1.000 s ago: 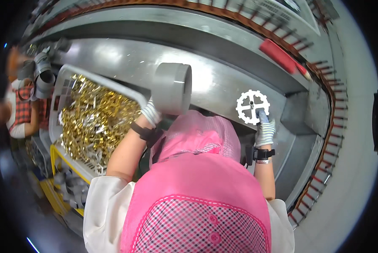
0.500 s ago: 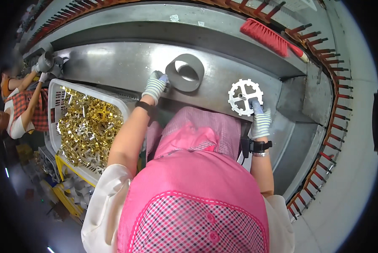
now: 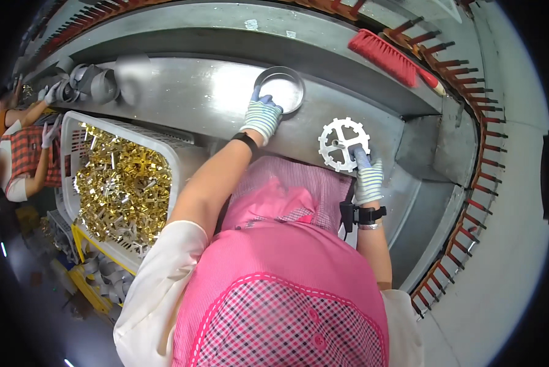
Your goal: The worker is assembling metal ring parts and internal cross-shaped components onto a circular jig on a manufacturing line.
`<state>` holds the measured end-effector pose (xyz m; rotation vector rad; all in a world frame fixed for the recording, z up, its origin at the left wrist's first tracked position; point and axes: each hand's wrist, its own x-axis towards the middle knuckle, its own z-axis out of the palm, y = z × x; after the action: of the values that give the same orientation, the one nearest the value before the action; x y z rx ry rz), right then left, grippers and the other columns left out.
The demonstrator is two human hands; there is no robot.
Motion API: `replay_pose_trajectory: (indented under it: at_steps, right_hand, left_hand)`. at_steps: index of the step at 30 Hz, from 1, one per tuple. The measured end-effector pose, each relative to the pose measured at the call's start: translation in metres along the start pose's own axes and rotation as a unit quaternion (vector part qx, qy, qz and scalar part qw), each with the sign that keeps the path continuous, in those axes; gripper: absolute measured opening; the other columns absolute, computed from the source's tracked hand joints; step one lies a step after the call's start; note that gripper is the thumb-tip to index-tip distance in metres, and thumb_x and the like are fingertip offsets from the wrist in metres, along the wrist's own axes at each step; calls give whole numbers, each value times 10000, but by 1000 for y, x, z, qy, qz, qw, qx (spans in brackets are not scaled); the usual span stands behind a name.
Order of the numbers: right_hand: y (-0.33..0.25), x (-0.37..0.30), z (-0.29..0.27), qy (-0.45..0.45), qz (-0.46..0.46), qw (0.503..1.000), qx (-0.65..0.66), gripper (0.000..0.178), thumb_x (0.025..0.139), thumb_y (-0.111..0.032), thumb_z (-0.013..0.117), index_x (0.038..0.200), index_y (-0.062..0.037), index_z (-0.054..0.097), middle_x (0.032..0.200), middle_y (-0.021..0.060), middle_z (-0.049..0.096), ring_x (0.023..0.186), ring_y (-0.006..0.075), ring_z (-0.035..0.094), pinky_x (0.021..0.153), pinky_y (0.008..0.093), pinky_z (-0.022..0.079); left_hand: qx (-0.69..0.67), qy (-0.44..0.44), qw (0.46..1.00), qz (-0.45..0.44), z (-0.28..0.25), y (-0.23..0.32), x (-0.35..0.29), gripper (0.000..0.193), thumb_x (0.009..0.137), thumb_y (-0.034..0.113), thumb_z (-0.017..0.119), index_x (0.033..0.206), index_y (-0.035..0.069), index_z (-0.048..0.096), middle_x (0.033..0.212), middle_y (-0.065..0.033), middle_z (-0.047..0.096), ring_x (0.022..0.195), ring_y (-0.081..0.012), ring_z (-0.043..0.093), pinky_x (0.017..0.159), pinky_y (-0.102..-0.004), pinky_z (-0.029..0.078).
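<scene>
A short, wide grey ring (image 3: 297,82) stands on the metal bench, its round opening facing up. My left hand (image 3: 263,119), in a striped glove, grips its near left rim, with fingertips over the edge; the thumb is hard to make out. To the right, my right hand (image 3: 368,178), gloved alike, holds a white notched wheel (image 3: 344,145) with spokes and a hub by its near right edge. The wheel lies flat-on to view, above the bench's near side, apart from the ring. The fingers beneath the wheel are hidden.
At my left stands a white plastic basket (image 3: 175,168) heaped with small gold and silver metal pieces (image 3: 124,189). More grey rings (image 3: 105,87) sit at the bench's left end, near a co-worker's gloved hands (image 3: 50,133). A red brush (image 3: 384,56) lies on the back ledge. Red-and-black pegs line the rim.
My left hand has moved right and taken hold of the ring's rim. The ring has shifted right and away and now stands upright. My right hand has brought the wheel slightly left.
</scene>
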<state>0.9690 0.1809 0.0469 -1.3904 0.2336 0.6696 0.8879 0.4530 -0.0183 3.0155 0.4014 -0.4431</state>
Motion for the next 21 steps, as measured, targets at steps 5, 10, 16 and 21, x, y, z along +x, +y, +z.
replay_pose_trajectory:
  at_steps: [5,10,16,21]
  right_hand:
    - [-3,-5,-5,122,25,992,-37,490,876,-157,671,1282,25,465,1051,99,636,899,158,638,714,283,548]
    - [4,5,6,80,-35,996,31,323,863,-149,670,1124,-35,517,1001,64,611,850,160,633,761,307,559]
    - [36,33,-5,-41,48,998,29,510,893,-246,635,1318,-22,463,1148,123,602,1000,196,622,792,326,557]
    - [31,32,45,-159,75,984,-3,631,899,-387,609,1364,-8,414,1165,110,585,1049,197,598,825,323,555]
  left_hand:
    - [-563,67,811,-145,-25,-5,-16,387,937,261,576,1229,8,556,1082,-150,648,1012,-271,614,897,-374,506]
    - [-877,69,408,-243,40,-23,-26,359,970,238,545,1254,21,514,1120,-117,611,940,-236,624,872,-339,528]
    - [-790,116,455,-393,36,0,-28,411,997,307,454,1300,32,493,1186,-159,581,1048,-285,578,911,-360,482]
    - [-585,271,732,-222,41,-3,-55,429,1002,328,399,1242,7,552,1304,-214,499,1214,-328,476,1040,-367,365]
